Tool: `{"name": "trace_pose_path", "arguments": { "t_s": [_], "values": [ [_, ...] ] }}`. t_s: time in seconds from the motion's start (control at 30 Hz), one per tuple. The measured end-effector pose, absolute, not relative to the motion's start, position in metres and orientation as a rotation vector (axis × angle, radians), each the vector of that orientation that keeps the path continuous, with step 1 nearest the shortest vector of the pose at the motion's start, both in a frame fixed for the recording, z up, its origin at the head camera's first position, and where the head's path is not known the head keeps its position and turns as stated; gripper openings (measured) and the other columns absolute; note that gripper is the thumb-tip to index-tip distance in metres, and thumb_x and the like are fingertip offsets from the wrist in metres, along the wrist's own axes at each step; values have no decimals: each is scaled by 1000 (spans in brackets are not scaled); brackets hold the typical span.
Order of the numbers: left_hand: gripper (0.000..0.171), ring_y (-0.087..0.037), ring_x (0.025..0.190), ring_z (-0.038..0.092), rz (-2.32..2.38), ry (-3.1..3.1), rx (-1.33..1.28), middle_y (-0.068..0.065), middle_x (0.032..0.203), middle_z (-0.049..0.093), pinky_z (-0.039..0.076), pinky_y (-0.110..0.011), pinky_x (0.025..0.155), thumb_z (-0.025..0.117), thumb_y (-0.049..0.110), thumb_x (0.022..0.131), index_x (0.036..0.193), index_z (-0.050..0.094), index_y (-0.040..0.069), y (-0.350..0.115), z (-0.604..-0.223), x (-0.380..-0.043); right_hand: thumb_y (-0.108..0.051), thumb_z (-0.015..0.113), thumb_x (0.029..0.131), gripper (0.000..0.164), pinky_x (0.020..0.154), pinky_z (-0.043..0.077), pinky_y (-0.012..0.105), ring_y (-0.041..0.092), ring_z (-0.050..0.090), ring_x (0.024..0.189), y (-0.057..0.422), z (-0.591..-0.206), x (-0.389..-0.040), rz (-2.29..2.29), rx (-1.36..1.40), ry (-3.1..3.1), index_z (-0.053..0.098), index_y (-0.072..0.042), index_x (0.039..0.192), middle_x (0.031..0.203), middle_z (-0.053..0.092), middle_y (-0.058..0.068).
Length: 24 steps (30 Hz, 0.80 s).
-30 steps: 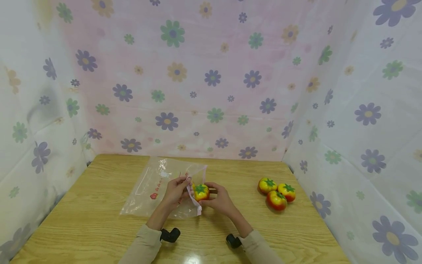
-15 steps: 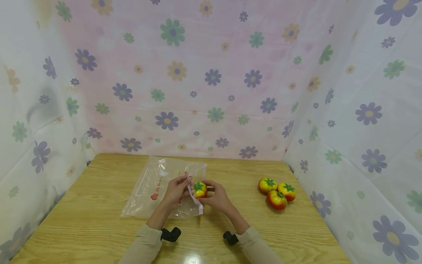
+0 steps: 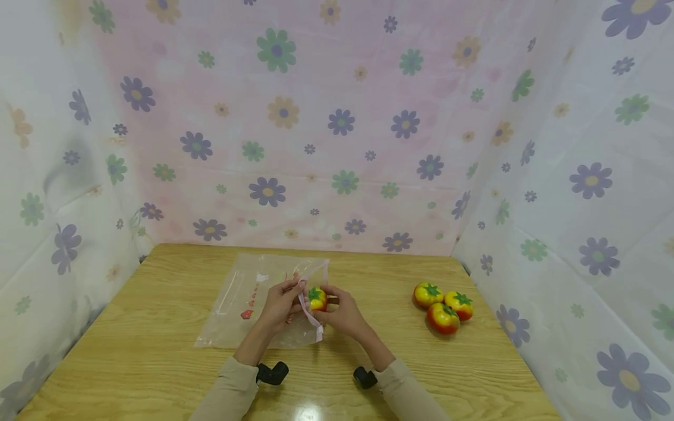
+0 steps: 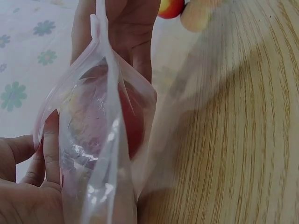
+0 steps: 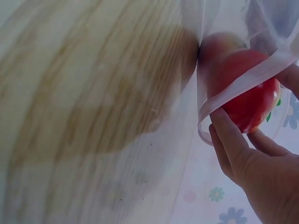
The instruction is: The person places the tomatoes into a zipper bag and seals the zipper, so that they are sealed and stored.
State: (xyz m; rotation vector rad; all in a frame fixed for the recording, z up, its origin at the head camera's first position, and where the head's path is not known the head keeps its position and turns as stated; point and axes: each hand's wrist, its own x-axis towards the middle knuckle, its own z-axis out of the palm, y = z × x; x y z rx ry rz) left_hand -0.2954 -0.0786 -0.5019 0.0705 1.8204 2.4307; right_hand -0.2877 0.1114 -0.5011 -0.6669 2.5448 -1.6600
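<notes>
A clear plastic zip bag [image 3: 223,324] with a pink-edged mouth and a red print lies on the table, its mouth facing right. My left hand [image 3: 279,307] pinches the mouth's edge and lifts it. A yellow-and-red tomato [image 3: 317,299] with green leaves on top is at the opening, gripped by my right hand [image 3: 344,316]. In the right wrist view the pink edge [image 5: 252,77] crosses in front of this tomato [image 5: 247,105], and a second reddish round shape [image 5: 219,44] shows behind it through the plastic. The left wrist view shows red [image 4: 133,121] through the film.
Three more tomatoes [image 3: 443,319] stand close together on the right of the wooden table [image 3: 379,356]. Flower-printed sheets [image 3: 337,149] enclose the table at the back and both sides. A black wrist mount [image 3: 272,373] is strapped below each hand.
My right hand has moved slightly left with the tomato, which now sits further into the bag's mouth. The left hand keeps its pinch on the edge with little movement.
</notes>
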Motion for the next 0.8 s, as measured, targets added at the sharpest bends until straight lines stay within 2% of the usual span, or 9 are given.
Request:
{"name": "trace_pose_path", "arguments": {
  "t_s": [0.17, 0.27, 0.43, 0.8],
  "values": [
    [39, -6, 62, 66, 2426, 1838, 68, 0, 83, 67, 44, -16, 46, 56, 15, 106, 133, 54, -14, -79, -500, -295, -11, 74, 93, 63, 94, 57, 48, 47, 57, 124, 114, -502, -287, -1673, -634, 2440, 46, 9, 146, 144, 52, 28],
    [40, -5, 60, 65, 2425, 1841, 65, 1, 81, 67, 41, -16, 43, 57, 16, 106, 132, 55, -14, -79, -501, -295, -12, 73, 94, 64, 94, 57, 47, 47, 56, 125, 116, -507, -290, -1670, -640, 2416, 45, 8, 147, 145, 50, 28],
    [41, -5, 53, 58, 2411, 1833, 73, 1, 76, 66, 30, -18, 39, 60, 20, 105, 127, 56, -15, -76, -501, -295, -8, 74, 93, 58, 90, 59, 44, 46, 58, 122, 115, -510, -292, -1635, -643, 2457, 50, 5, 144, 140, 54, 26],
    [38, -6, 51, 57, 2394, 1848, 60, 1, 78, 66, 29, -19, 39, 61, 21, 104, 127, 61, -10, -73, -498, -293, 5, 72, 90, 54, 86, 61, 41, 47, 62, 119, 108, -509, -295, -1626, -700, 2522, 52, 9, 140, 139, 55, 30]
  ]
}}
